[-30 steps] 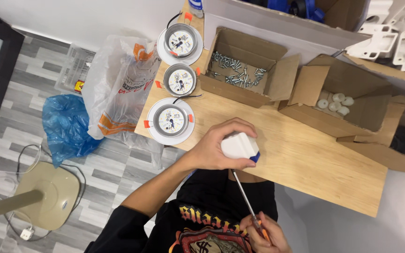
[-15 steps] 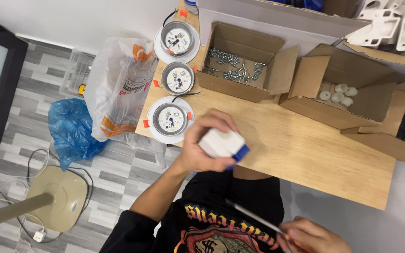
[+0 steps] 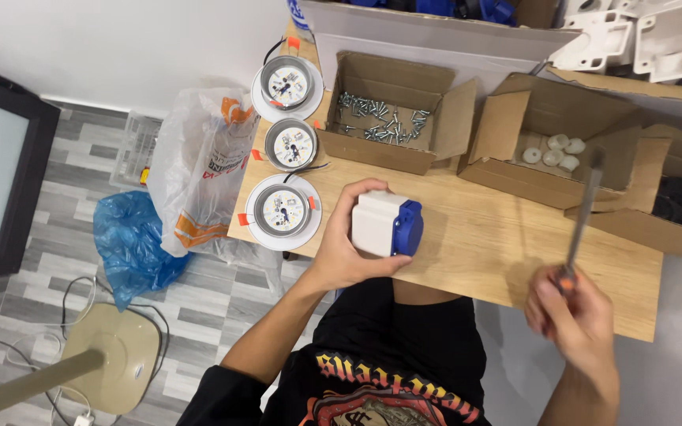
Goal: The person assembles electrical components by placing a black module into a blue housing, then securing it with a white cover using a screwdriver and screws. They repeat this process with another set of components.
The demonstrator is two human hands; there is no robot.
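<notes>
Now | left hand grips one socket | right hand grips one screwdriver | three downlights

A pale wooden desk carries three round downlights in a row along its left edge, an open cardboard box of screws, and another open box with white round parts.

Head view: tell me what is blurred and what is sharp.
Head view: the right hand and its screwdriver are smeared by motion blur; the left hand, the white and blue socket it holds, the three round LED downlights and the box of screws are sharp; lighting is even, without glare.
</notes>
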